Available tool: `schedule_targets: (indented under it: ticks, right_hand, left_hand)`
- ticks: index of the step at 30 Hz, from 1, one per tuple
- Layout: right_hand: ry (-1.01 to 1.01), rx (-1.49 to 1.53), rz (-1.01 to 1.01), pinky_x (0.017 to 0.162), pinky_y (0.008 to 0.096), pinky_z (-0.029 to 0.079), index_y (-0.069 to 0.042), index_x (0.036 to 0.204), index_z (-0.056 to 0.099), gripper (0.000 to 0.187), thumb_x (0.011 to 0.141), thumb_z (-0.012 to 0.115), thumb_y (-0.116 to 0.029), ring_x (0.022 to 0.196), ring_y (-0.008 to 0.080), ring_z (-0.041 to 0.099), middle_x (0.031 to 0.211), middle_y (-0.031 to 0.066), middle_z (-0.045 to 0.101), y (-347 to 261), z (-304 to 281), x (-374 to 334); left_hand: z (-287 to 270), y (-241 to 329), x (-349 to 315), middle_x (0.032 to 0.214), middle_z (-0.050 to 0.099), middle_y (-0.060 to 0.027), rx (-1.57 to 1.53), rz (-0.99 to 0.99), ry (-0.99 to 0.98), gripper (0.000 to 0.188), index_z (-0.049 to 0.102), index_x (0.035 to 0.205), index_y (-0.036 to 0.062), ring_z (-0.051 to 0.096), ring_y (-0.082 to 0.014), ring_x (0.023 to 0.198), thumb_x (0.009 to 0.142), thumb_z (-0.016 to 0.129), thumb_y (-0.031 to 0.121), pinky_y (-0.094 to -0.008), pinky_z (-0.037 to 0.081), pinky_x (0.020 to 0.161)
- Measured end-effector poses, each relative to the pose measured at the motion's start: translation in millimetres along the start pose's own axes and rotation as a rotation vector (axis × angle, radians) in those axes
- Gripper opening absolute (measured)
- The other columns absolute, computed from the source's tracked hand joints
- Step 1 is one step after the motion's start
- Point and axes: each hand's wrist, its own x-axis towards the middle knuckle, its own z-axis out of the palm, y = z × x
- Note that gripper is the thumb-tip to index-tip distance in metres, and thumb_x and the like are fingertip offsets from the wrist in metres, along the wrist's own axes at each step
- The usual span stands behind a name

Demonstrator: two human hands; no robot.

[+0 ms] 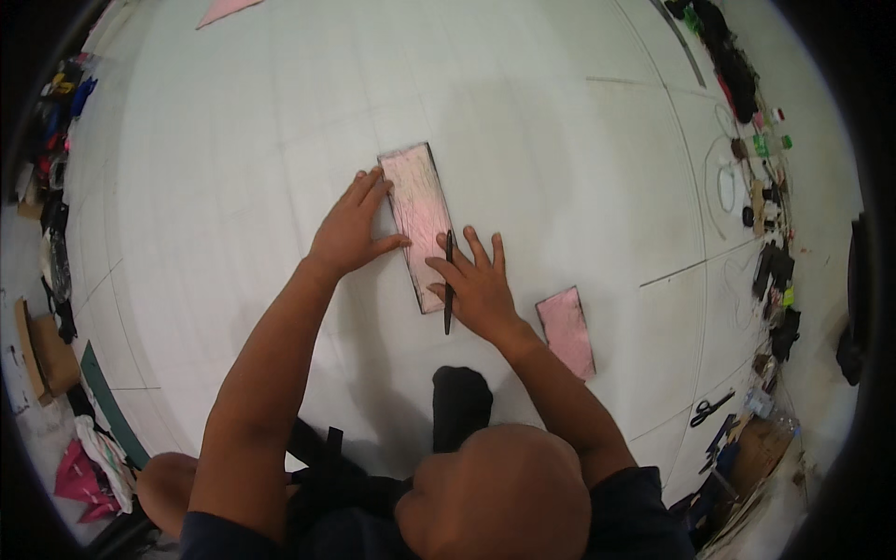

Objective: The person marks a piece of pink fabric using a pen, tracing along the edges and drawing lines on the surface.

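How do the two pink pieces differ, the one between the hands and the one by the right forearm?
The long pink piece is clearly longer than the short pink piece.
The long piece has the left hand and right hand at its edges; the short piece has no hand on it.
Both are pink, roughly rectangular, dark-edged and flat on the white surface.

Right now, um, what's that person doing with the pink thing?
A person has both hands at a long pink piece with dark edges, lying on a big white surface. The left hand is spread along its left edge, and the right hand is at its lower right side, with a black pen-like stick between the fingers. A smaller pink piece lies off to the right, by the right forearm.
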Motion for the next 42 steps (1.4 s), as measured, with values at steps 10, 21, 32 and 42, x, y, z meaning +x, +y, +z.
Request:
schedule_targets:
  ticks: [10,21,32,42]
  right_hand:
    - [0.024,0.006,0.053,0.122,0.0694,0.020,-0.022,0.136,0.064,0.044,0.097,0.069,-0.041,0.147,0.0379,0.042,0.148,0.0028,0.060,-3,4,5]
    - [0.045,0.040,0.049,0.123,0.0683,0.019,-0.020,0.136,0.064,0.044,0.097,0.069,-0.040,0.147,0.0377,0.042,0.150,0.0044,0.058,-2,3,4]
    - [0.019,0.146,0.051,0.122,0.0672,0.022,-0.016,0.132,0.065,0.043,0.095,0.073,-0.037,0.148,0.0394,0.041,0.150,0.0090,0.058,6,1,-1]
    - [0.047,0.101,0.006,0.121,0.0688,0.022,-0.015,0.127,0.068,0.043,0.093,0.075,-0.042,0.148,0.0393,0.041,0.150,0.0085,0.059,6,4,-1]
  left_hand:
    - [-6,1,8,0.161,0.043,-0.0197,0.119,-0.016,-0.052,0.099,0.046,0.151,0.0021,0.041,-0.0407,0.149,0.077,0.089,0.052,-0.0485,0.039,0.122]
    - [-11,5,13,0.161,0.043,-0.0195,0.125,-0.034,-0.068,0.103,0.046,0.152,0.0014,0.040,-0.0412,0.149,0.074,0.090,0.053,-0.0505,0.038,0.122]
    - [-15,28,16,0.168,0.027,-0.0230,0.265,-0.154,-0.264,0.144,0.032,0.159,-0.0004,0.026,-0.0446,0.156,0.049,0.099,0.063,-0.0516,0.032,0.127]
    - [-17,27,17,0.168,0.026,-0.0246,0.264,-0.135,-0.278,0.142,0.030,0.160,0.0012,0.025,-0.0458,0.156,0.051,0.099,0.061,-0.0517,0.032,0.127]
